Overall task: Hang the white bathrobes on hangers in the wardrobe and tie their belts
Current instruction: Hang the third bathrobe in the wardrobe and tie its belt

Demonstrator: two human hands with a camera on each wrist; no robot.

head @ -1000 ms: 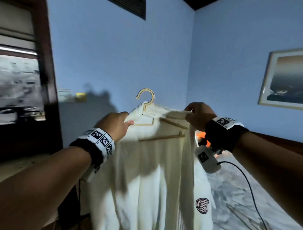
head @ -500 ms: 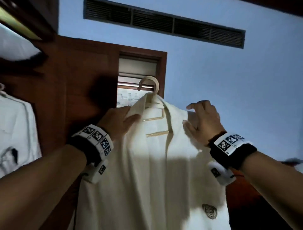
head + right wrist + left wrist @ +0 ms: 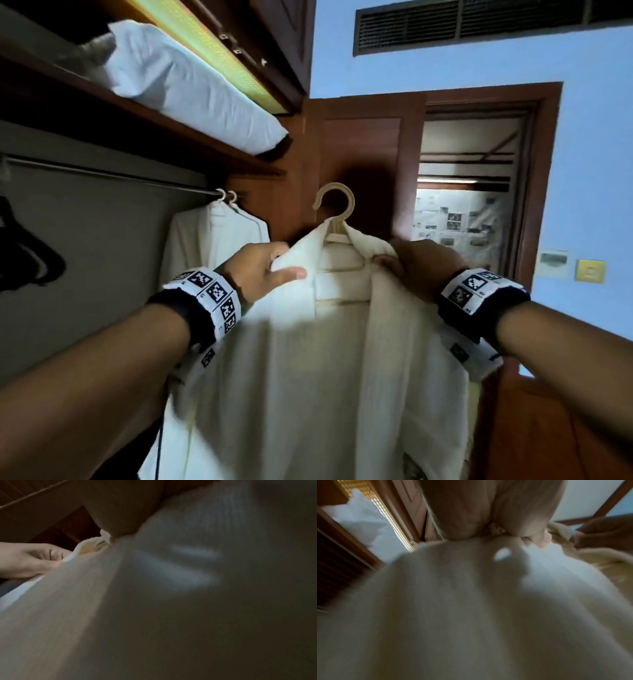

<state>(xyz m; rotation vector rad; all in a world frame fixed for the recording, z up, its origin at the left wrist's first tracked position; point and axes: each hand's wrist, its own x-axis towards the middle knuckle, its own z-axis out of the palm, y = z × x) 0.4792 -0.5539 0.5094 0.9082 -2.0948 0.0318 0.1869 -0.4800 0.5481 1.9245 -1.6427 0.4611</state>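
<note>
A white bathrobe [image 3: 329,370] hangs on a cream hanger [image 3: 337,205], held up in front of the wardrobe's right end. My left hand [image 3: 270,270] grips the robe's left shoulder and collar, thumb on the front. On the robe's right shoulder my right hand [image 3: 411,267] grips the cloth. The hanger's hook is free in the air, right of the rail [image 3: 113,176]. Another white bathrobe [image 3: 215,233] hangs on the rail at its right end. The wrist views show blurred robe cloth [image 3: 471,608] [image 3: 154,601] under each palm.
A white pillow [image 3: 191,89] lies on the wooden shelf [image 3: 144,116] above the rail. A dark hanger [image 3: 30,260] shows at far left. The wardrobe's wooden door [image 3: 359,154] stands behind the robe, a doorway [image 3: 469,198] to its right.
I have turned from the blue wall towards the wardrobe, carrying the robe on its hanger. My right hand went from spread on the shoulder to gripping it.
</note>
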